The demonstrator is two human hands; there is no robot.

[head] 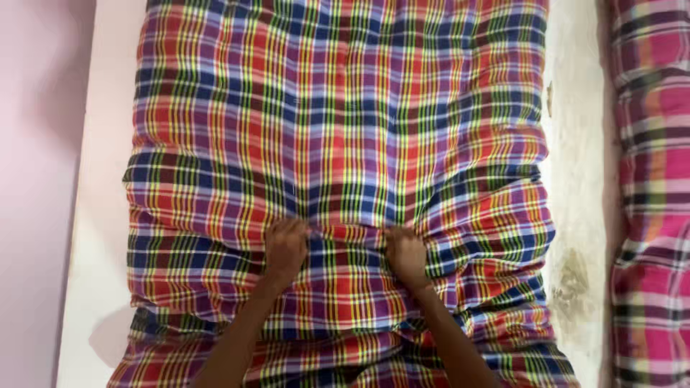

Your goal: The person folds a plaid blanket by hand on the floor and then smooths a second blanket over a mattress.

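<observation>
No boxes, bowls or bags anywhere in view. Only a big checked mattress in red, blue, yellow and green, spread flat and running from near to far down the middle. Left hand curled tight into a fist, pinching a fold of the checked cloth. Right hand curled tight too, gripping the same fold just to the right. Both fists close together, side by side, with a small bit of cloth between them. Both arms reaching in from the near edge, over the near end of the mattress. Cloth bunched and wrinkled around the fists and at the near end, smoother at the far end. Most of the mattress far of the hands, some of it near and under the arms. Pale floor on both sides, with dark stains on the right. Pink wall at the left. Another checked mattress, mostly pink, along the right edge, well apart from the hands.
</observation>
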